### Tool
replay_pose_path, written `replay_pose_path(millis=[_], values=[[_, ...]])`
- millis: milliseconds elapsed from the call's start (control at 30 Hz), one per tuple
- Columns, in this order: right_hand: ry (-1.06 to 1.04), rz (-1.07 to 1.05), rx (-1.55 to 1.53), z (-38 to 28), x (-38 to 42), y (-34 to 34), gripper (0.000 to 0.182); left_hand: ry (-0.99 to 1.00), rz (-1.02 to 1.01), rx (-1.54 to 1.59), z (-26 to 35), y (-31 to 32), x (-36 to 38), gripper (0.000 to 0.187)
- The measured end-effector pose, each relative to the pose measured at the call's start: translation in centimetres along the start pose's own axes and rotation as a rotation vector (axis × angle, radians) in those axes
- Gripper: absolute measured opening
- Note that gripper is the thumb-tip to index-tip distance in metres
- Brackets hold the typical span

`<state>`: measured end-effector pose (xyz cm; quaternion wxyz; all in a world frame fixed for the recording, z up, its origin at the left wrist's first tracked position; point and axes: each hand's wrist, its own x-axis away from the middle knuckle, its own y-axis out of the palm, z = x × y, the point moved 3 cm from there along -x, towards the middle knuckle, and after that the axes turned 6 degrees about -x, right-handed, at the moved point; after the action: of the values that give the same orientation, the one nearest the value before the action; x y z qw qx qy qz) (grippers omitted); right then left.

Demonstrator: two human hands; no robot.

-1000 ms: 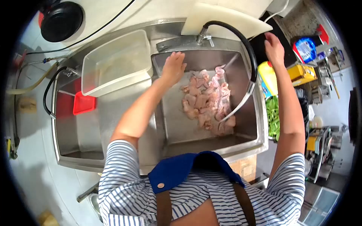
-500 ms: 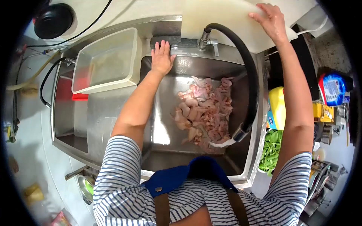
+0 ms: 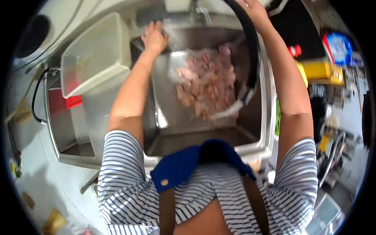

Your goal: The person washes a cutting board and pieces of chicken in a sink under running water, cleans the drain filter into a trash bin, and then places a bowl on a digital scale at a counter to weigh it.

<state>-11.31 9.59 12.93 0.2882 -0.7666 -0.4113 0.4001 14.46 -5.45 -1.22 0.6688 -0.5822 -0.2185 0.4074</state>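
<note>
My left hand (image 3: pixel 155 38) rests with fingers spread on the metal ledge behind the sink basin, to the right of a clear plastic tub (image 3: pixel 98 55). At the top edge of the view, my right hand (image 3: pixel 255 15) is behind the black hose (image 3: pixel 252 47). Its fingers are blurred and partly cut off, so its grip cannot be made out. Part of a pale board (image 3: pixel 177 4) appears at the top. Between my arms, raw chicken pieces (image 3: pixel 207 84) lie heaped in the steel sink (image 3: pixel 168 135). The hose's pale nozzle end (image 3: pixel 231 109) hangs over them.
A red container (image 3: pixel 73 102) is partly under the tub, in the left basin. On the right are a yellow box (image 3: pixel 319 72), a blue and white package (image 3: pixel 337 47) and several kitchen items. A dark round pan (image 3: pixel 33 35) lies at the upper left.
The view has tilted downward, so the sink and chicken appear higher and the board is mostly out of frame. My right hand has moved inward toward the hose. My left hand stays at the ledge.
</note>
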Motion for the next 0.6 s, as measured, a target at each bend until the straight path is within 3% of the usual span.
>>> replay_pose_path(millis=[33,100,167,200,267,300,367,500,533,567,600], values=[[0.323,-0.171,-0.405,-0.1,3.3,0.4,0.034,0.077,0.115,0.174,0.4,1.1,1.3,0.052],[0.379,-0.203,-1.044,0.7,11.5,0.9,0.03,-0.026,-0.287,0.902,4.7,0.0,6.0,0.035],[0.599,-0.086,-1.031,0.1,18.0,0.8,0.032,-0.041,-0.63,1.572,9.6,-2.4,10.9,0.034],[0.662,-0.032,-1.11,0.0,20.7,0.7,0.032,0.062,-0.74,1.841,11.8,-4.1,12.2,0.034],[0.804,0.06,-1.118,0.3,25.4,1.4,0.032,-0.009,-0.621,2.099,16.3,-7.9,13.8,0.033],[0.875,0.089,-1.044,0.5,27.4,2.0,0.031,-0.01,-0.631,2.103,17.2,-9.9,13.8,0.033],[0.919,-0.032,-0.895,0.5,30.2,3.5,0.022,0.206,-0.8,2.066,19.2,-14.0,13.2,0.041],[0.919,-0.083,-0.715,2.1,33.5,6.3,0.018,0.064,-0.863,1.938,20.2,-13.8,12.3,0.022],[0.908,-0.063,-0.653,4.1,34.7,8.3,0.016,-0.036,-0.646,1.768,20.0,-15.4,13.1,0.021],[0.938,-0.144,-0.595,4.8,35.3,9.0,0.018,-0.023,-0.645,1.763,20.0,-16.6,13.8,0.021],[0.777,-0.236,-0.477,5.7,35.8,10.0,0.02,-0.06,-0.551,1.681,19.3,-17.6,14.0,0.021]])
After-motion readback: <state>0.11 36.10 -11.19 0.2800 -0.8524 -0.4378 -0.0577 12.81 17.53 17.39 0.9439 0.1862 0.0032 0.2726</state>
